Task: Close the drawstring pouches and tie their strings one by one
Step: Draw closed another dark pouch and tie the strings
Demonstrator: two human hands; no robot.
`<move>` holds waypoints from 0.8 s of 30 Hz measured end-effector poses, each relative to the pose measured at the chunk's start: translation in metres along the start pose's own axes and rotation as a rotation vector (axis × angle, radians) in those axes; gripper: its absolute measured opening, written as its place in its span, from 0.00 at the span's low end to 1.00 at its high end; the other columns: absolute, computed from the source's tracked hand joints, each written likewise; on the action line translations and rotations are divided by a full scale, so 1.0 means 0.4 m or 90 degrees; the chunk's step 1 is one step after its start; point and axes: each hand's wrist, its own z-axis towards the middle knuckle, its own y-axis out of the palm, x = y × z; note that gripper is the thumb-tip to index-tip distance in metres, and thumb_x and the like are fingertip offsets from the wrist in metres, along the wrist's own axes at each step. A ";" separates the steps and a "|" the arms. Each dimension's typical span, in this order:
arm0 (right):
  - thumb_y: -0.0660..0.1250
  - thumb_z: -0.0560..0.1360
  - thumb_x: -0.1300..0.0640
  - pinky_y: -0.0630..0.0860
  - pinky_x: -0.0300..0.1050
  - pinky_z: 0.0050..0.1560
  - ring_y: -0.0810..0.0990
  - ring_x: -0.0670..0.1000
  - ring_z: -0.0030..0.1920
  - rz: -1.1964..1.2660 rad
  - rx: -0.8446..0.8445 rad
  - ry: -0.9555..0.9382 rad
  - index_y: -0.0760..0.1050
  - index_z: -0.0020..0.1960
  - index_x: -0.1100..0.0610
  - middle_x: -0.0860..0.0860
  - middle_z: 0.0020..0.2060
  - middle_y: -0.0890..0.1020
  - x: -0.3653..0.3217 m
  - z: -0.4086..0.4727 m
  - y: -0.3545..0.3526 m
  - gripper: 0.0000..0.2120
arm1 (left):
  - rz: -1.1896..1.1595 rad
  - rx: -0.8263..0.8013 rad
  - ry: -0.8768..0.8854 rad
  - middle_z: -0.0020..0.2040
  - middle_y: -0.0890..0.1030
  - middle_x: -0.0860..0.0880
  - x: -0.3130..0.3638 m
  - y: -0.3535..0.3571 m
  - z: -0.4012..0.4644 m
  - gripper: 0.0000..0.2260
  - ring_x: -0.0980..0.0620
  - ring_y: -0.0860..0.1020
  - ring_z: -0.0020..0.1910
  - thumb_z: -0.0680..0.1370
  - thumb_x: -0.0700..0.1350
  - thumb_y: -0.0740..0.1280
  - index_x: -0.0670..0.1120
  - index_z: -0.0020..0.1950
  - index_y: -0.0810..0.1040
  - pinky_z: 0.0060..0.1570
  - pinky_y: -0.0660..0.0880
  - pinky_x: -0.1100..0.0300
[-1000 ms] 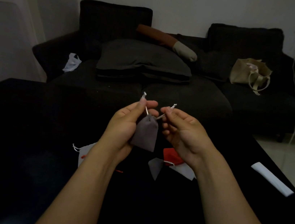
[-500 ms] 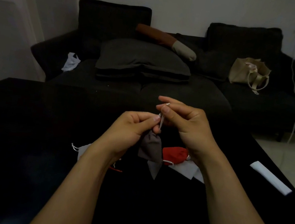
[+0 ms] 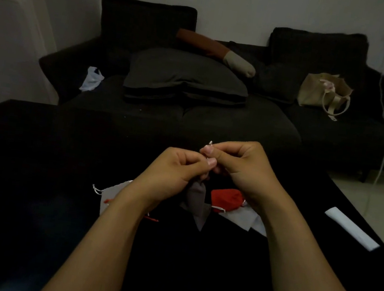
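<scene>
Right now you are holding a grey pouch (image 3: 196,192) up above the black tabletop (image 3: 34,172), with both hands meeting just over its gathered neck. Your left hand (image 3: 178,168) is curling its fingers (image 3: 210,162) in and pinching the white string (image 3: 210,143) right at the top of the pouch. Your right hand (image 3: 239,167) is sitting just beside it, touching it, with thumb and forefinger pinching the same string a little higher; a short end is poking up above your right thumb. The pouch is hanging below your left hand, its mouth drawn in narrow; the knot itself is hidden behind your fingers, so whether it is tied cannot be told.

Under your hands more pouches are lying on the tabletop: a red pouch (image 3: 226,199) just right of the grey one, near your right wrist, resting on pale flat pouches (image 3: 239,220), and another pale pouch (image 3: 111,193) partly under your left forearm, with a white cord at its left corner and a red cord (image 3: 151,218) beside it. A white strip (image 3: 350,228) is lying well apart near the right edge.

Beyond the tabletop a dark sofa (image 3: 214,119) is carrying a grey cushion (image 3: 183,75), a brown and beige bolster (image 3: 216,50), a beige bag (image 3: 324,92) and a white plastic bag (image 3: 92,78).
</scene>
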 end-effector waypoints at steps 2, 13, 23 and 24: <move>0.68 0.76 0.64 0.77 0.34 0.32 0.77 0.49 0.32 0.013 0.005 0.025 0.82 0.50 0.68 0.72 0.41 0.80 0.002 0.003 0.002 0.08 | -0.004 0.010 -0.025 0.31 0.80 0.53 -0.009 -0.001 0.006 0.13 0.61 0.75 0.33 0.81 0.43 0.64 0.34 0.49 0.82 0.35 0.71 0.70; 0.68 0.76 0.67 0.75 0.31 0.35 0.83 0.41 0.35 -0.041 0.070 0.006 0.83 0.53 0.63 0.58 0.41 0.86 0.007 0.008 0.001 0.08 | -0.121 0.171 -0.070 0.33 0.81 0.45 -0.020 0.029 0.023 0.12 0.51 0.78 0.35 0.79 0.40 0.65 0.42 0.38 0.84 0.41 0.74 0.59; 0.74 0.73 0.62 0.81 0.40 0.40 0.85 0.50 0.37 -0.139 0.116 -0.017 0.84 0.43 0.57 0.52 0.35 0.86 0.026 0.020 0.004 0.01 | -0.037 0.216 -0.043 0.35 0.82 0.45 -0.030 0.036 0.022 0.16 0.52 0.78 0.36 0.81 0.46 0.64 0.42 0.37 0.81 0.40 0.75 0.61; 0.74 0.73 0.61 0.81 0.41 0.40 0.85 0.50 0.38 -0.143 0.119 -0.011 0.84 0.43 0.58 0.53 0.35 0.86 0.028 0.022 0.006 0.01 | -0.040 0.220 -0.043 0.35 0.82 0.46 -0.031 0.036 0.023 0.16 0.52 0.79 0.36 0.81 0.47 0.64 0.43 0.36 0.81 0.42 0.76 0.59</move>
